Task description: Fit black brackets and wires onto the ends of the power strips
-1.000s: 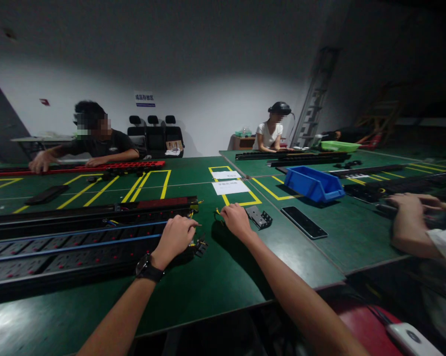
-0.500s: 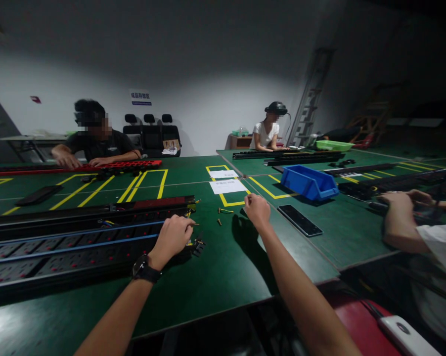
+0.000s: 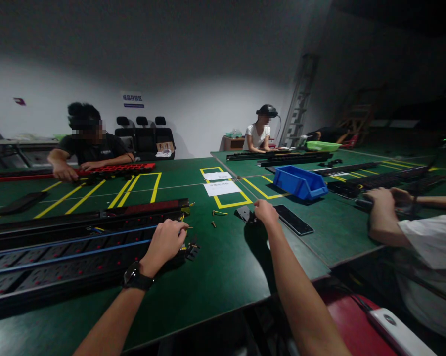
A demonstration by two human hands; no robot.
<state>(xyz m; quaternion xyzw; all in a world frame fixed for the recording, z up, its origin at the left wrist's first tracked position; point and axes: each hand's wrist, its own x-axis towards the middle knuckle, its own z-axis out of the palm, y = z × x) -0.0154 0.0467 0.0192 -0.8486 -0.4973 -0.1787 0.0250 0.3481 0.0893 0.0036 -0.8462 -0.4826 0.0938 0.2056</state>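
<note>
the green table (image 3: 223, 277), marked with yellow tape (image 3: 235, 204), extends toward the pale far wall (image 3: 200, 89). at near left, my left hand (image 3: 167, 241) pinches a thin pin (image 3: 189, 227) by the right end of the black rail (image 3: 70, 269). my right hand (image 3: 266, 212) meets the grey bracket (image 3: 242, 213), left of the phone (image 3: 296, 220); i cannot tell whether it grips. the left edge cuts off the rail; the far right is dark.

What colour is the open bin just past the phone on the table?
The bin is blue; it shows best in the head view.
</note>
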